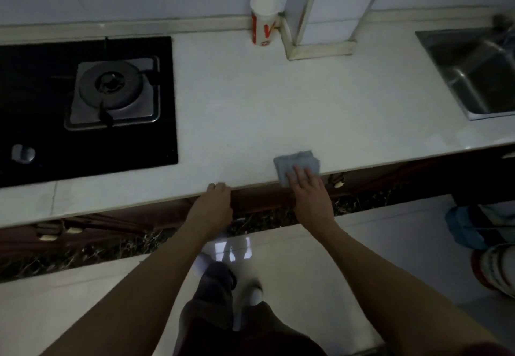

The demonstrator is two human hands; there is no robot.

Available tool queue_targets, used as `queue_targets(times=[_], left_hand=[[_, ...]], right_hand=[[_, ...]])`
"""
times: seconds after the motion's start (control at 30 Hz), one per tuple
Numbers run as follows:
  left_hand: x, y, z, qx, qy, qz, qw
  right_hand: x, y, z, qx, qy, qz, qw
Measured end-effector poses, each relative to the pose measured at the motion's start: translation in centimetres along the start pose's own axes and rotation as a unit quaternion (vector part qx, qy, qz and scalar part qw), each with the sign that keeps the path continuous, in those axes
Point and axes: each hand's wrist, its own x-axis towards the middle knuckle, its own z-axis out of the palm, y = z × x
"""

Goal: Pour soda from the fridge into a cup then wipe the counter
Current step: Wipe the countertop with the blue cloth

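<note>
A folded grey-blue cloth (298,163) lies on the white counter (250,110) right at its front edge. My right hand (309,191) presses flat on the near part of the cloth, fingers spread over it. My left hand (216,202) rests on the counter's front edge to the left, fingers curled over the lip, holding nothing else. A white and red paper cup (263,21) stands upright at the back against the wall, beside a white pillar. No soda bottle is in view.
A black gas hob (83,105) with a steel burner fills the counter's left side. A steel sink (479,74) sits at the far right. The white pillar (315,21) rises from the back of the counter. Stacked dishes and a blue bag stand on the floor at right.
</note>
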Motion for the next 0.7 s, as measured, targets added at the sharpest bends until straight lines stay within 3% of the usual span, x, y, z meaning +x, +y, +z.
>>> queue_targets(times=[0.13, 0.3, 0.5, 0.7], left_hand=[[2.4, 4.9, -0.9, 0.019, -0.046, 0.042, 0.998], [4.5, 10.8, -1.0, 0.013, -0.034, 0.072, 0.997], [7.7, 15.7, -0.2, 0.025, -0.019, 0.113, 0.993], [14.4, 19.5, -0.9, 0.087, 0.001, 0.127, 0.988]], right_hand=[[-0.5, 5.8, -1.4, 0.007, -0.03, 0.071, 0.997], [0.9, 8.4, -3.0, -0.006, -0.077, 0.075, 0.994], [1.5, 10.5, -3.0, 0.002, -0.05, 0.079, 0.996], [3.2, 17.7, -3.7, -0.002, -0.039, 0.147, 0.988]])
